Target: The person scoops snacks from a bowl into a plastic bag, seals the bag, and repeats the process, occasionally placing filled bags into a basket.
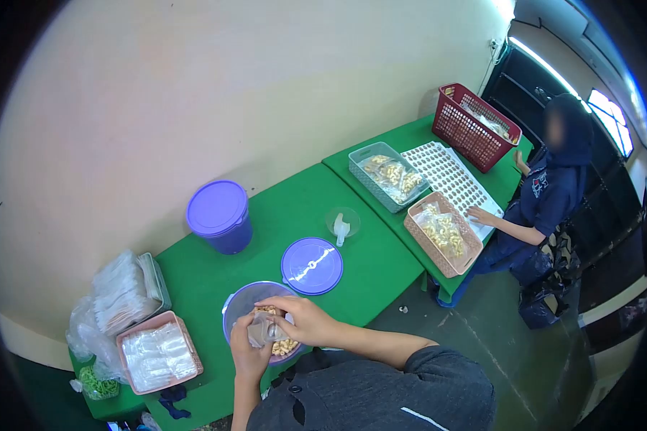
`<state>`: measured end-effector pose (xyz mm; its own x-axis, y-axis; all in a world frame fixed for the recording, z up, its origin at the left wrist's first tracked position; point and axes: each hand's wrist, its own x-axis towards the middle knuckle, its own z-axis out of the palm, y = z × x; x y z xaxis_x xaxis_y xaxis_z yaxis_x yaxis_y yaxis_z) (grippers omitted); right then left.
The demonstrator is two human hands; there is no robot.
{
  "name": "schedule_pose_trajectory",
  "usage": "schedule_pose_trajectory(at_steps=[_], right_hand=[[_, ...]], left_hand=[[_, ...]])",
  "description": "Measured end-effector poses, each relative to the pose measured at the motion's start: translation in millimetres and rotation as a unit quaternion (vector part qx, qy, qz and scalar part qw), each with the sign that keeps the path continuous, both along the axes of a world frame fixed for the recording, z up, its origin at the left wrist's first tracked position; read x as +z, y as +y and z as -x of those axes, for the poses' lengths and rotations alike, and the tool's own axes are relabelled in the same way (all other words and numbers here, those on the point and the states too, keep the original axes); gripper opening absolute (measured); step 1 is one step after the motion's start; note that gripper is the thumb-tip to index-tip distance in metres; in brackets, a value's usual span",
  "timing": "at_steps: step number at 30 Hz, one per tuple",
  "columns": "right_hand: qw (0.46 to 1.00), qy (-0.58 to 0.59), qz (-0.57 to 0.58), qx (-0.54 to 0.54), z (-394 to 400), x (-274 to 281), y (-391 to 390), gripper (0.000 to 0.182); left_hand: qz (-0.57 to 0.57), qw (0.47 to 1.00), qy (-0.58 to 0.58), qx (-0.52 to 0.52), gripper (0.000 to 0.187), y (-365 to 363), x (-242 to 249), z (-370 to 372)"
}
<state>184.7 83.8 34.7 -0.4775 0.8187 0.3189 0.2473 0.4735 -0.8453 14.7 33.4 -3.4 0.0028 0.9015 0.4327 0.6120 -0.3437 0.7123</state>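
Note:
Over an open purple tub point(228, 313) holding pale snack pieces point(285, 348), both my hands meet at a small clear plastic bag point(267, 329). My left hand point(247, 350) grips the bag from the left side. My right hand point(303, 321) comes in from the right, its fingers closed on the bag's other side. What the bag contains is too small to tell. Just beyond the tub lies a round purple lid point(312, 266), flat on the green table point(266, 215).
A closed purple tub point(220, 217) and a clear bowl point(343, 225) stand farther back. Bag-filled baskets point(160, 352) are at left. At right are snack baskets point(444, 233), a sticker sheet point(456, 176), a red basket point(474, 128) and a seated person point(553, 187).

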Motion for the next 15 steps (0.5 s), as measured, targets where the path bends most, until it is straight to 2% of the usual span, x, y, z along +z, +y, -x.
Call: schedule_pose_trajectory(at_steps=[1, 3, 4, 5, 6, 7, 9, 10, 11, 13, 14, 15], right_hand=[[1.000, 0.002, 0.000, 0.005, 0, 5, 1, 0.034], [0.992, -0.006, 0.098, 0.085, -1, 17, 3, 0.041], [0.991, -0.004, 0.098, 0.089, 3, 13, 2, 0.041], [0.981, 0.156, 0.105, 0.052, 8, 5, 3, 0.044], [0.943, 0.313, 0.110, 0.014, 12, -4, 6, 0.048], [0.942, 0.317, 0.111, 0.013, 13, -15, 10, 0.048], [0.952, 0.229, 0.201, -0.006, 10, -45, 21, 0.055], [0.969, 0.168, 0.182, 0.010, 21, -56, 14, 0.053], [0.968, 0.169, 0.185, 0.009, 28, -67, 5, 0.053], [0.883, 0.196, 0.412, 0.105, 39, -61, -10, 0.041], [0.883, 0.196, 0.414, 0.106, 40, -61, -10, 0.041], [0.871, 0.230, 0.427, 0.086, 40, -62, -11, 0.033]], left_hand=[[0.000, 1.000, 0.002, 0.005, 0.056, 0, 5, 1], [-0.066, 0.998, 0.008, -0.006, 0.049, 2, 16, -2], [-0.066, 0.998, 0.011, -0.003, 0.049, -1, 13, -1], [-0.101, 0.993, -0.060, -0.002, 0.048, -4, 8, 1], [-0.136, 0.982, -0.129, -0.004, 0.048, -5, 7, 4], [-0.134, 0.983, -0.125, -0.004, 0.048, -6, 8, 5], [-0.233, 0.919, -0.305, 0.097, 0.053, -8, 9, 3], [-0.209, 0.919, -0.316, 0.109, 0.058, -8, 17, -1], [-0.206, 0.920, -0.315, 0.109, 0.058, -8, 20, -7], [-0.173, 0.921, -0.344, 0.050, 0.055, -8, 24, -15], [-0.172, 0.922, -0.343, 0.051, 0.055, -9, 22, -15], [-0.182, 0.912, -0.368, 0.006, 0.055, -9, 19, -14]])
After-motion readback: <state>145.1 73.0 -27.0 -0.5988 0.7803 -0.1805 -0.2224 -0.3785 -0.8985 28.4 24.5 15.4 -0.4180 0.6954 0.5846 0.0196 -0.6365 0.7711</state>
